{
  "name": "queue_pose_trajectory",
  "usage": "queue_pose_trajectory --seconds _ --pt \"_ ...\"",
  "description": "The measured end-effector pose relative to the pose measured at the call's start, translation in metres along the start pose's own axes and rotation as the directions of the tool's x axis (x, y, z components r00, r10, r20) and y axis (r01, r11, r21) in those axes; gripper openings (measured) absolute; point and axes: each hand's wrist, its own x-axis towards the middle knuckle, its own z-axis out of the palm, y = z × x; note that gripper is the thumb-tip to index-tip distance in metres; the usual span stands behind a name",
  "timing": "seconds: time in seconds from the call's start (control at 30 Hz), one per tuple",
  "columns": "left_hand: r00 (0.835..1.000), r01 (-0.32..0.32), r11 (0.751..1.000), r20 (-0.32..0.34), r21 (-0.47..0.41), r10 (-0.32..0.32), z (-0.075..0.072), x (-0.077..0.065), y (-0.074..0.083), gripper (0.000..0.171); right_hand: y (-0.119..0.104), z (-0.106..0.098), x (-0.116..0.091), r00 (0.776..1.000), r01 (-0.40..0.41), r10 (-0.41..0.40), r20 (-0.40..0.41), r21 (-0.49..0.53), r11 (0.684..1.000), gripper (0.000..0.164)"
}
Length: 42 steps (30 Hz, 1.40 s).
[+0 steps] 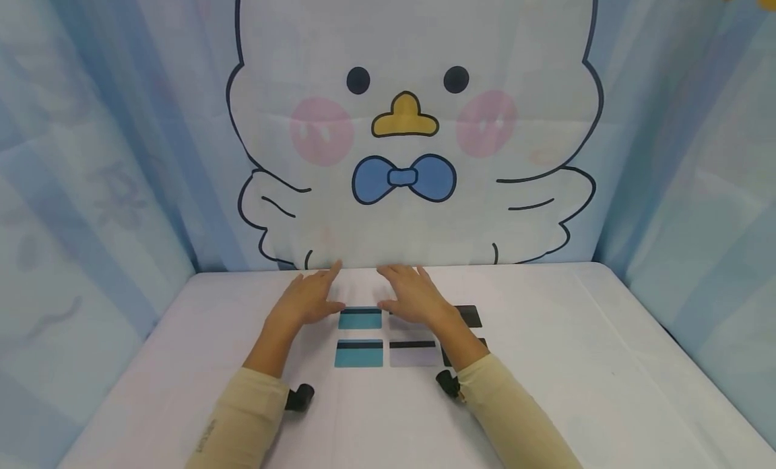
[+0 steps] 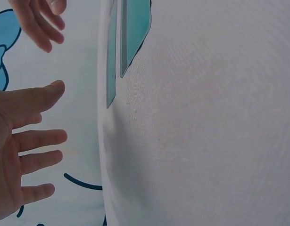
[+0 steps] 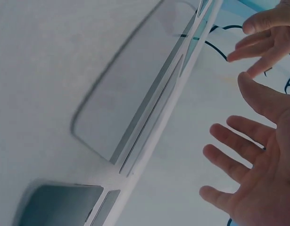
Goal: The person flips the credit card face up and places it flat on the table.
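Flat cards with a dark stripe along the top lie in two rows on the white table in the head view. On the left are two teal cards point(image 1: 359, 358); in the middle, two pale lavender cards point(image 1: 413, 358); on the right, two black cards point(image 1: 469, 316). My left hand point(image 1: 305, 299) hovers by the back teal card, fingers spread and holding nothing. Over the back lavender card is my right hand point(image 1: 413, 295), its fingers extended and palm bare in the right wrist view. That hand and forearm partly hide the lavender and black cards.
The white table point(image 1: 606, 361) ends at a cloth backdrop point(image 1: 412, 233) printed with a cartoon bird. Patterned curtains point(image 1: 79, 186) hang on both sides. A black wrist device point(image 1: 300, 397) is on the left wrist, another point(image 1: 448, 383) on the right.
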Motion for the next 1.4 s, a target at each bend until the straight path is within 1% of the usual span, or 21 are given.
queue_pose_trajectory --seconds 0.1,0.3,0.53,0.67,0.8,1.0,1.1,1.27,1.4 --pt "1.000 0.001 1.000 0.017 0.003 -0.001 0.000 0.001 0.002 0.087 -0.002 -0.001 0.001 1.000 -0.001 0.002 0.010 -0.019 1.000 0.062" --pt "0.999 -0.004 1.000 0.046 0.003 0.004 0.004 0.002 0.007 0.085 -0.004 -0.001 0.002 0.999 -0.004 0.004 0.042 -0.008 1.000 0.049" --pt "0.998 -0.010 1.000 0.066 0.017 0.009 0.009 0.005 0.013 0.077 -0.005 0.002 0.005 0.997 -0.011 0.012 0.074 -0.008 1.000 0.047" --pt "0.997 -0.009 1.000 0.076 0.029 0.007 0.009 0.005 0.016 0.071 -0.006 0.003 0.006 0.996 -0.014 0.015 0.086 -0.009 1.000 0.047" --pt "0.996 -0.005 0.999 0.085 0.032 0.002 0.008 0.005 0.018 0.069 -0.007 0.006 0.007 0.995 -0.016 0.017 0.094 -0.019 1.000 0.047" --pt "0.996 0.007 1.000 0.092 0.030 -0.009 0.009 0.007 0.019 0.067 -0.009 0.008 0.010 0.995 -0.023 0.024 0.094 -0.012 1.000 0.047" --pt "0.994 0.011 1.000 0.108 0.019 -0.013 0.012 0.007 0.019 0.066 -0.011 0.010 0.011 0.994 -0.018 0.019 0.104 -0.011 1.000 0.045" --pt "0.991 0.016 1.000 0.133 0.025 -0.019 0.014 0.008 0.019 0.064 -0.014 0.013 0.017 0.991 0.013 -0.007 0.130 -0.041 0.999 0.045" --pt "0.992 0.000 0.999 0.123 0.042 -0.005 0.012 0.010 0.017 0.059 -0.016 0.012 0.022 0.989 0.009 0.001 0.150 -0.065 0.998 0.047"
